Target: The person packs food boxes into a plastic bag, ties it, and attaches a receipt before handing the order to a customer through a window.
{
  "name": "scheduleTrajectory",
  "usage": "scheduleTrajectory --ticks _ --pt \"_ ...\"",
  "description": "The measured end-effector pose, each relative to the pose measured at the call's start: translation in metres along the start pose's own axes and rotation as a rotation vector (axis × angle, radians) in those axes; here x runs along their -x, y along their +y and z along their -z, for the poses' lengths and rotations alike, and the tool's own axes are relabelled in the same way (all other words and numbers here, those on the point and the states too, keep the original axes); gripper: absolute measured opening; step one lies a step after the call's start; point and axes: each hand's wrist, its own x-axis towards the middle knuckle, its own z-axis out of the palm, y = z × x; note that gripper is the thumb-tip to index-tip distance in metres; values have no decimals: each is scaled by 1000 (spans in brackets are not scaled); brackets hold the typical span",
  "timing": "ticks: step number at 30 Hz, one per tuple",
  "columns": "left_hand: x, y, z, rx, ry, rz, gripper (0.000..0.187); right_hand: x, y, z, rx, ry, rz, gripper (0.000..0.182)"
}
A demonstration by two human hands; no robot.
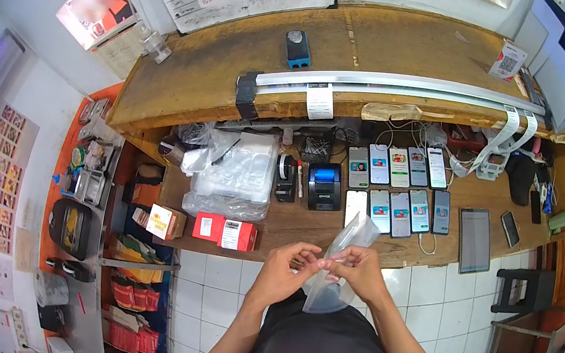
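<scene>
Both hands meet in front of my body, just off the desk's near edge, on a clear plastic bag. My left hand pinches the bag with thumb and forefinger, its other fingers curled. Opposite it, my right hand is closed on the same plastic, fingertips nearly touching the left ones. The bag's upper part sticks up past the right hand, and its lower part hangs toward my lap. Beyond the hands stand two rows of phones with lit screens. A small black printer is left of them.
On the desk at left lie a stack of clear plastic bags and red boxes with labels. A tablet and another phone lie at right. Above runs a raised wooden counter. A black stool stands lower right.
</scene>
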Motion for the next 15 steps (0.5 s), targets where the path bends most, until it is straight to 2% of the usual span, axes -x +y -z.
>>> scheduleTrajectory --ticks 1,3,4,6,13,15 --pt "0 1 -4 9 10 1 26 0 5 0 11 -7 -5 12" --pt "0 0 -12 4 -11 55 25 -4 22 1 246 -8 108 14" --pt "-1 -4 -16 10 -1 58 25 -4 28 -4 143 -42 128 19" --pt "-4 -17 -20 118 -44 84 24 -2 32 -9 248 -44 139 20" --pt "-3 -30 -13 447 -85 151 18 9 10 -13 534 -70 234 28" --pt "-3 -29 -11 474 -59 95 15 10 8 -7 575 -80 256 28"
